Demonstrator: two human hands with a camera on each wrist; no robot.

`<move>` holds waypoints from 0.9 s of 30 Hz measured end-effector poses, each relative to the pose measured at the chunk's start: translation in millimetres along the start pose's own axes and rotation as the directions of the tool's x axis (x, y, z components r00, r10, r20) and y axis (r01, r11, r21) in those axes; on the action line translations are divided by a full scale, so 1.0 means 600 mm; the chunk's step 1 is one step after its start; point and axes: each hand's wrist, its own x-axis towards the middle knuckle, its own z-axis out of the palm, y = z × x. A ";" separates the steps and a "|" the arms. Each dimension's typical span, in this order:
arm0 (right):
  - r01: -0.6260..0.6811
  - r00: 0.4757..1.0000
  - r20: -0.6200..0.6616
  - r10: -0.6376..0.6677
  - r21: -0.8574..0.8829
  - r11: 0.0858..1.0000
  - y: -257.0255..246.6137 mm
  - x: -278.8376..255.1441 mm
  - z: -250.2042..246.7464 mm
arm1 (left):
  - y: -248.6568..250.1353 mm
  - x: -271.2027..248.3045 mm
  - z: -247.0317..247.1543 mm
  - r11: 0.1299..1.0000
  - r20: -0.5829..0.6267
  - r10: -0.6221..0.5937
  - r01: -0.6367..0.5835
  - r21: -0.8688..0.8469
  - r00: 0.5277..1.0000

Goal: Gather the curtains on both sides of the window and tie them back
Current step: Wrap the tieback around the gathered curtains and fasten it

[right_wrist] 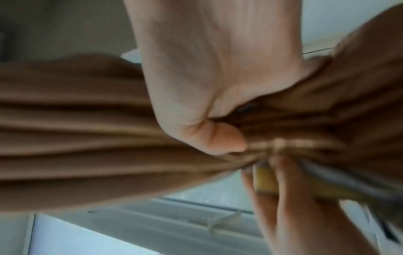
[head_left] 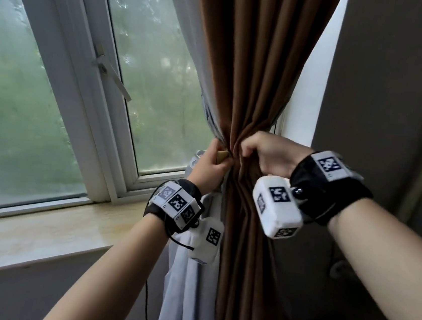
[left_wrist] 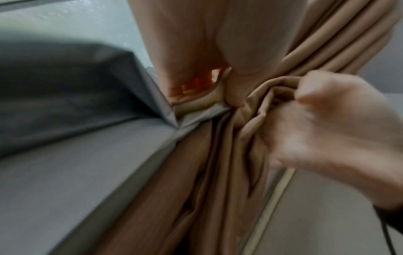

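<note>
At the window's right side the brown curtain (head_left: 260, 86) is bunched, right hand (head_left: 271, 153) clenched on its folds, left hand (head_left: 210, 167) pinching the tan tieback (head_left: 222, 157); fastening remains, other side unseen.

I can read almost no writing here. The white blocks strapped to my left wrist (head_left: 178, 203) and right wrist (head_left: 330, 165) carry black-and-white square marker patterns, not words. Small characters sit at the edges of those blocks, too tiny for me to make out, and the curtain (head_left: 261, 73) bears no lettering.
</note>
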 end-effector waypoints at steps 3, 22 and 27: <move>0.143 0.985 0.094 -0.144 0.025 0.989 0.026 -0.023 -0.041 | -0.004 0.003 -0.004 1.000 -0.030 0.012 -0.012 -0.002 0.999; 0.180 0.840 -0.434 -0.325 -0.342 0.922 0.044 0.017 0.049 | -0.023 0.002 -0.030 0.996 -0.091 0.020 -0.011 0.089 0.996; 0.168 0.730 -0.633 -0.256 -0.197 0.966 0.039 0.031 0.059 | -0.014 -0.011 -0.051 0.999 -0.149 0.014 -0.006 0.052 0.989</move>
